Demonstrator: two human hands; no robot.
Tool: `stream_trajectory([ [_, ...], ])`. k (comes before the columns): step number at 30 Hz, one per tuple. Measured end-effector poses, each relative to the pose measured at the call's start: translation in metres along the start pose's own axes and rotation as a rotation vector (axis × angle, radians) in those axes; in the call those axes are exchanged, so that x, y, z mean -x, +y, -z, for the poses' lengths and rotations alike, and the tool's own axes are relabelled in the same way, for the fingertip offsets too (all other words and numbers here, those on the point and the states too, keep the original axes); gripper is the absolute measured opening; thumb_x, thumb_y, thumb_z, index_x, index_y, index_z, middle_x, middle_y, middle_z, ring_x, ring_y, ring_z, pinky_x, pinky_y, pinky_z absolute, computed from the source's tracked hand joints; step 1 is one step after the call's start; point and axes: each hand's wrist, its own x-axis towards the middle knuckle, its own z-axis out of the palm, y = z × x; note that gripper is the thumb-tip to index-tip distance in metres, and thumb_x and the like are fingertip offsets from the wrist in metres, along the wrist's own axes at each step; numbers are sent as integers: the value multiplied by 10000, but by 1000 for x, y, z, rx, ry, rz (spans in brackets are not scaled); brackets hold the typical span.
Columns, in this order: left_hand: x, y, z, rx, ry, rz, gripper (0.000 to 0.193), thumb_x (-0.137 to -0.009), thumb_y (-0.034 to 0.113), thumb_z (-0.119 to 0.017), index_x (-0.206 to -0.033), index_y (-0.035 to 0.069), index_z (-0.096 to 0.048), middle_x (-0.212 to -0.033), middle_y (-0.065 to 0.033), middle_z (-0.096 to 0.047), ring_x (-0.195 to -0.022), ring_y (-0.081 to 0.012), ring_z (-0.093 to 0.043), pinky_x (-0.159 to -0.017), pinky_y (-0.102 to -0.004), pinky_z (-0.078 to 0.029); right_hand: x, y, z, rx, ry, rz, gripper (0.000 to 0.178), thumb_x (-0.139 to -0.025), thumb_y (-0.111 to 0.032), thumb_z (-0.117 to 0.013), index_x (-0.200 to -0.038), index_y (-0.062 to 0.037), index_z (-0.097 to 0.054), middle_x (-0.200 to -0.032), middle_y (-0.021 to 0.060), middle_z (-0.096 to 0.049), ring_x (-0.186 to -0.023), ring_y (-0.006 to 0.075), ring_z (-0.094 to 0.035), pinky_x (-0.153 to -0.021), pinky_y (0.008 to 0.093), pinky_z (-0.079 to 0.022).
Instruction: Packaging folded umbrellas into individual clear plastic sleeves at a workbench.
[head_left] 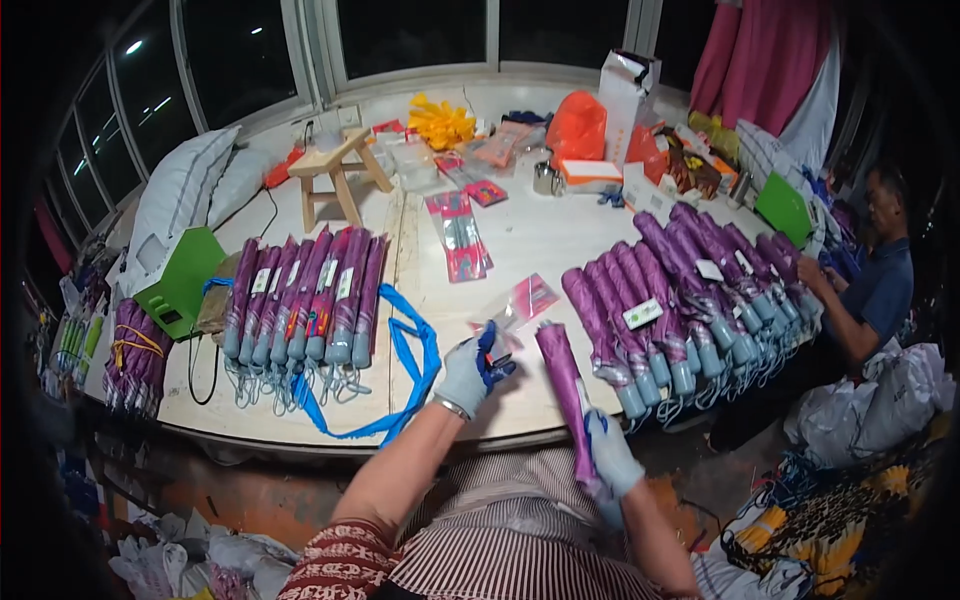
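My right hand (612, 452), in a white and blue work glove, grips a folded purple umbrella (563, 385) near its lower end, at the table's front edge. The umbrella slants up and to the left. My left hand (468, 374), gloved the same way, is closed beside it over the table; a small dark thing shows at its fingertips, too small to name. Just beyond that hand lies a clear and pink plastic packet (527, 300). A row of purple umbrellas (300, 290) with grey-blue handles lies to the left, and a larger pile of umbrellas (690, 290) to the right.
A blue strap (428, 350) loops across the white table (500, 410). Behind stand a small wooden stool (335, 170), a metal mug (547, 179) and an orange bag (577, 125). Green boxes (178, 280) flank the left row. At the right, a person (872, 280) works by the umbrella pile.
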Motion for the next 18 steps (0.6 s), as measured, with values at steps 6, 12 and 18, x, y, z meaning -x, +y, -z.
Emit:
stream_trajectory([
  [6, 8, -8, -67, 372, 7, -82, 331, -861, 382, -628, -985, 75, -615, -856, -73, -631, -709, -196, -604, -675, -291, -518, 40, -27, -14, 371, 197, 65, 255, -900, -179, -379, -953, 2, -550, -792, 187, -596, -661, 321, -511, -627, 407, -409],
  [12, 20, -17, -57, 417, -205, -3, 288, -894, 344, -600, -1021, 86, -593, -894, -58, -618, -743, -174, -586, -705, -251, -505, 40, -24, -18, 505, 284, 104, 241, -898, -176, -382, -976, -7, -535, -759, 216, -582, -613, 385, -493, -573, 451, -401],
  [18, 22, 2, -55, 155, -395, 181, 335, -883, 271, -585, -1141, 65, -528, -1026, -88, -611, -866, -214, -593, -815, -307, -487, 38, -6, -8, 364, 158, 251, 232, -902, -176, -400, -990, -3, -528, -730, 185, -579, -512, 346, -475, -492, 426, -396],
])
